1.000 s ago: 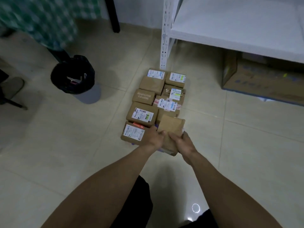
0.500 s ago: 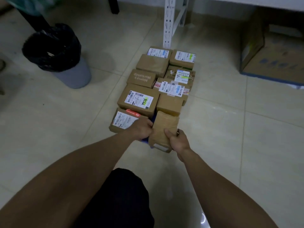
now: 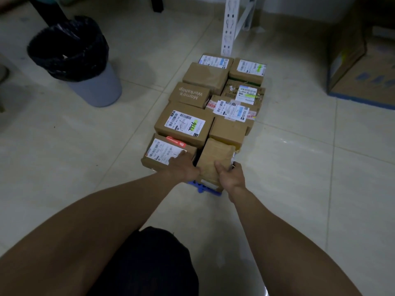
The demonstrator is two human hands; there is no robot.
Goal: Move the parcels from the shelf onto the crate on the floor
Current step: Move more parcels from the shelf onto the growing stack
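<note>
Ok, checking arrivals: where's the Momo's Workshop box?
Head view, stack's left column: the Momo's Workshop box sits between a plain box behind and a labelled box in front.

One head-worn camera, tilted forward and steeply down along both arms (image 3: 132,208), close above parcels (image 3: 184,124) on the tiled floor (image 3: 64,167).

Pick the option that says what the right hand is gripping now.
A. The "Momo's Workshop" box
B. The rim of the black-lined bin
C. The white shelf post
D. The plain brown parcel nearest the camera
D: the right hand has its thumb on top of the plain brown parcel and its fingers round the parcel's right edge, while the left hand rests flat on the labelled parcel beside it.
</note>
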